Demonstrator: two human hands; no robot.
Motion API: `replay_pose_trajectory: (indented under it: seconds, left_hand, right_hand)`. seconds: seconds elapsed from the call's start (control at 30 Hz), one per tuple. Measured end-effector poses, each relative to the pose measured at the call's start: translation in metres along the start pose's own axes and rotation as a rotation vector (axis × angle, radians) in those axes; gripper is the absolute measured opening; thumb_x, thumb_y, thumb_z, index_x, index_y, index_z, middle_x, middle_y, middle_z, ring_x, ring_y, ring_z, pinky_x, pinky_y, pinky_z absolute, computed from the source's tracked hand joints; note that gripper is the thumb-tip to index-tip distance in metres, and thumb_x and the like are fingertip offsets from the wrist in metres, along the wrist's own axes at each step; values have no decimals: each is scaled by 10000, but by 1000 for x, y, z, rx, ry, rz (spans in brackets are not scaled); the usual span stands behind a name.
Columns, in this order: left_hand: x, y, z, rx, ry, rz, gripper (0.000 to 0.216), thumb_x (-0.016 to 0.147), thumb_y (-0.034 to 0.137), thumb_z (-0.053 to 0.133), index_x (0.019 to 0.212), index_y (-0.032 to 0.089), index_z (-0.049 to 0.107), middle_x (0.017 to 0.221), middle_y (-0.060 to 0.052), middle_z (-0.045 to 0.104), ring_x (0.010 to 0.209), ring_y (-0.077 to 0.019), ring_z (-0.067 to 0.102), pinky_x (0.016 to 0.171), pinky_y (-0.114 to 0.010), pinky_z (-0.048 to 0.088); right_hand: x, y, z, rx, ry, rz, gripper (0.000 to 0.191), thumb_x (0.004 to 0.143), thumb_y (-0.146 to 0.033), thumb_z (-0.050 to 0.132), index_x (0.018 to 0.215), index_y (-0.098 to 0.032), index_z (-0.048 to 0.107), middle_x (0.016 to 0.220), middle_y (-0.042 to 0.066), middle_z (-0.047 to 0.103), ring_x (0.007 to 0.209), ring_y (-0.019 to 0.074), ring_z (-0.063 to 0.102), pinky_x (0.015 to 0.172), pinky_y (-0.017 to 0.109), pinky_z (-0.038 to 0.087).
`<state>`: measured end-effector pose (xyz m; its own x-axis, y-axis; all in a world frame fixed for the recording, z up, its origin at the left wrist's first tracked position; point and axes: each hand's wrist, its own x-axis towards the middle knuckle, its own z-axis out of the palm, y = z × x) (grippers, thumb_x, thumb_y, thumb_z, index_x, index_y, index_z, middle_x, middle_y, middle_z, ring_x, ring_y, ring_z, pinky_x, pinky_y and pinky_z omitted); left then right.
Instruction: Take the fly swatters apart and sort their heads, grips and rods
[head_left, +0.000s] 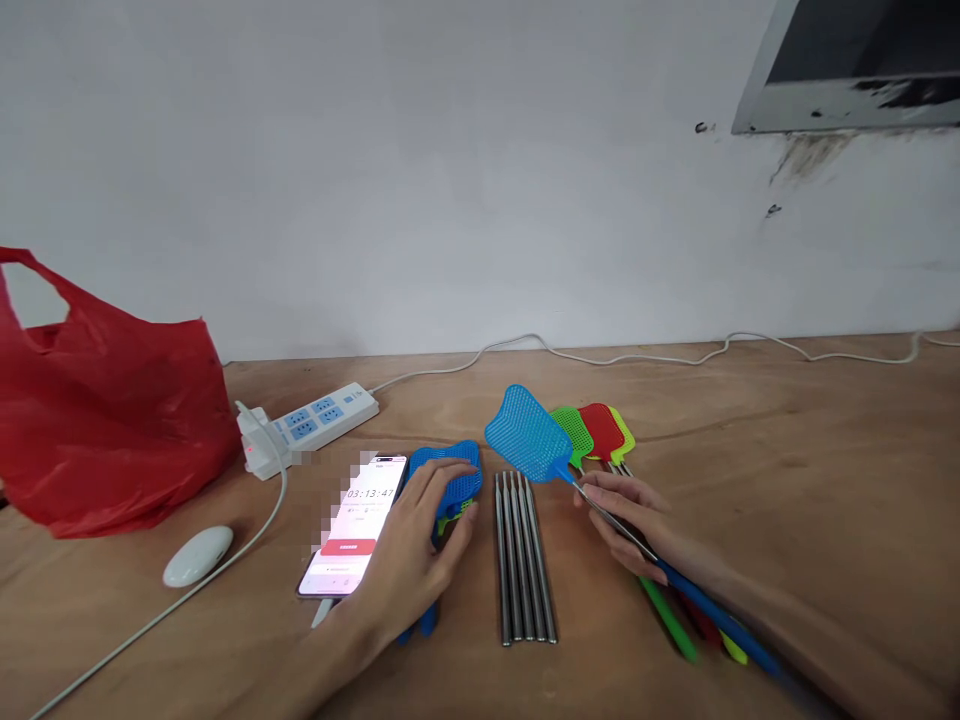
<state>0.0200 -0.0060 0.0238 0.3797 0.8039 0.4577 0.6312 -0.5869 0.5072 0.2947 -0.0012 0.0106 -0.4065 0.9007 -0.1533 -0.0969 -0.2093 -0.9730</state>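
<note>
Blue swatter (529,435) rod between right hand (626,520) fingers (600,490).

Red bag (105,420) cut off at left edge.

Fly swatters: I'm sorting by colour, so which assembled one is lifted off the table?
The blue swatter, gripped by the right hand; its head tilts up, while the green, red and yellow ones lie flat behind it.

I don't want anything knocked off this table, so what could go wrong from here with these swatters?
The raised blue swatter in the right hand might clip the steel rods beside it and roll them. The left hand, resting on the swatter heads, could nudge the phone right next to it.
</note>
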Motion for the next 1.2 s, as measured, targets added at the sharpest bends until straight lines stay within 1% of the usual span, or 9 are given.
replay_pose_trajectory:
  seconds: [0.17,0.27,0.37,0.57,0.63,0.77,0.87,1.03,1.2]
  left_hand:
    - [2,0,2,-304,41,-178,389,982,328,535,1351,270,429,1326,-84,568,1169,-260,587,974,-440,495]
    - [4,1,2,-618,-38,-256,383,977,369,545,1318,218,455,1002,-45,685,893,-202,663,846,-370,541]
    - [6,1,2,-859,-131,-310,366,950,407,600,1216,169,519,707,16,654,626,-152,625,668,-298,538]
    - [7,-2,5,-1167,-133,-441,447,970,576,492,1082,149,564,723,-37,686,561,-165,636,531,-285,525]
    - [7,-3,5,-1166,-140,-444,499,941,620,518,1102,148,550,725,-44,701,550,-171,644,507,-283,525]
    - [11,-2,3,-1007,-185,-473,393,864,467,723,1031,156,550,671,-17,709,532,-145,644,514,-244,526]
    - [18,0,-1,-1013,-175,-500,357,835,435,754,956,161,560,635,-11,707,509,-134,630,488,-223,512]
    - [31,12,-13,-1023,-57,-590,334,788,393,785,918,143,606,586,8,663,474,-105,565,448,-191,470]
    - [38,25,-8,-1050,49,-637,362,717,398,821,874,136,626,557,11,624,476,-110,539,420,-190,433]
  right_hand:
    - [-12,-7,11,43,-64,116,366,870,-562,595,812,-201,577,382,-112,414,230,40,247,263,152,209]
    - [-17,-10,15,16,-131,138,379,890,-567,575,857,-190,599,401,-121,397,237,30,215,262,142,219]
    - [-18,-8,17,-47,-205,126,398,917,-584,545,923,-189,591,411,-132,396,238,28,207,264,133,242]
    - [-16,-1,17,-130,-165,134,403,912,-589,552,812,-198,538,410,-127,419,232,25,249,249,120,197]
    - [-15,0,16,-129,-141,151,413,889,-590,581,775,-195,535,424,-117,441,236,25,285,246,121,191]
    - [-12,2,16,-107,-128,163,420,859,-583,626,757,-181,557,466,-98,489,249,21,321,255,129,207]
    - [-10,5,17,-85,-124,139,412,861,-569,635,760,-175,570,482,-91,503,254,17,331,263,132,195]
    - [-9,-2,27,-90,-76,87,418,872,-572,614,731,-182,561,463,-91,491,255,24,348,273,138,212]
    - [-14,-18,40,-194,20,24,471,851,-636,575,708,-187,549,465,-79,491,263,29,355,278,143,216]
